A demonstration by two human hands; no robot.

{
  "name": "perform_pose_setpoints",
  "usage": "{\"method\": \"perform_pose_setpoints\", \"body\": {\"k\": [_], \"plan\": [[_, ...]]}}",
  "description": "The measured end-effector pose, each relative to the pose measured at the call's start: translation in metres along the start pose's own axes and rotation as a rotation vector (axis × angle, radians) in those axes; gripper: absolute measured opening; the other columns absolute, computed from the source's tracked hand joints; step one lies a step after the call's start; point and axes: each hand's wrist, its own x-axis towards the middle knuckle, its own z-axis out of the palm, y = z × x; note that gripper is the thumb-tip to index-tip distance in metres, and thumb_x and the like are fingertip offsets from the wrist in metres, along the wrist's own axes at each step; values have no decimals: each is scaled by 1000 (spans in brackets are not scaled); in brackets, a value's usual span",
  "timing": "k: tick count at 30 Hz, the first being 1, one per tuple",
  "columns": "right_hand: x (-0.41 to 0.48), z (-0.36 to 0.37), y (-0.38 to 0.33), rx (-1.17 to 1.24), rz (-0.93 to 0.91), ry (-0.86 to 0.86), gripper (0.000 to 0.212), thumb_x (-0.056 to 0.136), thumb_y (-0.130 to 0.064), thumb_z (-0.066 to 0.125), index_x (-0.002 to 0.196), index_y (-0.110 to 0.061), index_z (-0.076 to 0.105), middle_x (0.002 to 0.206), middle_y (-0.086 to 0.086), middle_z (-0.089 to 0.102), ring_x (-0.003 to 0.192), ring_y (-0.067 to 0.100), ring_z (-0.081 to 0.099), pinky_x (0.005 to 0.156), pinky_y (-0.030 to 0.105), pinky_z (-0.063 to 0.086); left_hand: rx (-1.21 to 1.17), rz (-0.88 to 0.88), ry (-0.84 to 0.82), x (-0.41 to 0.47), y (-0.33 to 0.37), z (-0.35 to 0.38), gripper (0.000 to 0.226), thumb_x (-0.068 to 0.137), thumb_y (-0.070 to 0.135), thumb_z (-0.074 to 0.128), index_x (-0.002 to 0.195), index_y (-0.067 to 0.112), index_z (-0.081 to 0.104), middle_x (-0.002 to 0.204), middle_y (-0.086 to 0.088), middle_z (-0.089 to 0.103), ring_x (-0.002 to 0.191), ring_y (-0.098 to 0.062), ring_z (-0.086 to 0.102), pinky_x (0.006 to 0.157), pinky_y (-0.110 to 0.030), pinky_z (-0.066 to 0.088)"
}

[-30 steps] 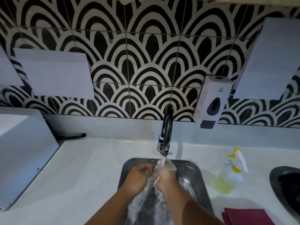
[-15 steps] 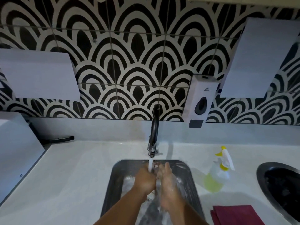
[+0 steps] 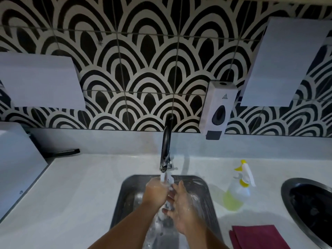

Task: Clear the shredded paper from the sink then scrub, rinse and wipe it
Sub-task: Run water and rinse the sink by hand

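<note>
**Sink station: both hands under the running tap**

- Sink (image 3: 128,198): steel, set into the white desk (image 3: 80,194). Its long axis runs from us towards the tiled wall. It is wet, and we see no shredded paper in the part that shows.
- Tap (image 3: 166,144): black, at the far end of the sink. Water (image 3: 163,177) falls from it onto the hands.
- Left hand (image 3: 155,194): directly under the stream, back turned up. Its fingers curl down and away from us, so we cannot tell whether they close on anything.
- Right hand (image 3: 182,208): just beside the left and touching it. Its fingers (image 3: 177,190) are spread apart and hold nothing. There are soap flecks on the skin.
- Cloth (image 3: 258,237): dark red, folded flat on the desk at the near right of the sink.
- Spray bottle (image 3: 237,192): upright to the right of the sink, beyond the cloth, with yellow liquid in its lower part.
- Soap dispenser (image 3: 218,108): on the wall, to the right of the tap.

We judge the rinse to be under way and the wipe still to come. The cloth lies right of the sink, so the right hand is nearer it, and the reach goes out over the sink's right rim.
</note>
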Motion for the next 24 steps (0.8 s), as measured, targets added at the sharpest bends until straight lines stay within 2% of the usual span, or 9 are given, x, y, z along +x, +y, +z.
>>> {"method": "perform_pose_setpoints", "body": {"k": [2, 5, 8, 11, 14, 17, 19, 21, 24], "plan": [[2, 11, 1, 44, 47, -10, 60, 93, -71, 44, 123, -25, 68, 126, 5, 70, 121, 29, 61, 91, 55, 53, -60, -115, -50, 8, 2, -5, 26, 100, 15, 53, 88, 4, 73, 77, -11, 74, 68, -21, 70, 69, -32, 59], [0, 27, 0, 218, 107, -20, 57, 100, -58, 47, 119, -9, 71, 111, 18, 75, 105, 36, 70, 93, 53, 54, -309, -253, -194, 3, -1, -16, 27, 95, 16, 56, 80, 1, 73, 74, -16, 75, 68, -28, 74, 70, -32, 60], [-1, 35, -6, 385, 149, -12, 59, 94, -55, 59, 120, -4, 71, 103, 19, 74, 91, 32, 67, 89, 45, 52, -363, -111, -293, 1, -13, -23, 13, 82, 10, 68, 91, 7, 78, 98, -18, 77, 82, -24, 75, 82, -41, 60], [4, 36, -7, 530, 199, -56, 54, 90, -53, 67, 118, -7, 72, 114, 23, 72, 104, 38, 70, 95, 50, 55, -13, 147, -184, 9, -26, -37, 42, 77, 19, 79, 119, 25, 73, 97, 4, 78, 89, -10, 74, 89, -33, 60], [5, 38, -5, 592, 225, -122, 57, 88, -48, 73, 125, -6, 67, 124, 23, 68, 111, 40, 69, 87, 55, 58, 215, 255, -67, 10, -33, -51, 80, 75, 35, 79, 147, 32, 43, 85, 12, 70, 84, -3, 68, 87, -21, 55], [6, 41, -1, 646, 220, -99, 43, 92, -39, 71, 121, -8, 64, 110, 20, 69, 90, 34, 70, 66, 47, 61, 169, 295, 44, 9, -35, -61, 57, 83, 29, 80, 134, 30, 54, 84, 10, 66, 79, -1, 66, 73, -8, 49], [14, 41, 4, 598, 216, -107, 32, 95, -26, 69, 114, -1, 67, 105, 20, 70, 92, 30, 69, 70, 45, 60, 6, 239, 33, 11, -37, -67, 43, 85, 23, 81, 125, 23, 64, 86, 3, 69, 78, -8, 69, 71, -11, 51], [20, 42, 7, 439, 172, -86, 13, 92, -9, 64, 96, 2, 70, 82, 15, 68, 75, 23, 65, 65, 38, 57, -106, 201, 22, 12, -40, -74, 29, 88, 17, 78, 116, 19, 72, 92, -2, 74, 80, -13, 72, 72, -19, 54], [20, 47, 7, 244, 96, 49, 19, 101, -5, 54, 100, -6, 73, 82, 15, 71, 73, 24, 65, 68, 42, 57, -99, 218, -4, 6, -46, -84, 17, 95, 9, 66, 92, 24, 75, 84, 3, 74, 62, -2, 64, 60, -18, 50]]}}
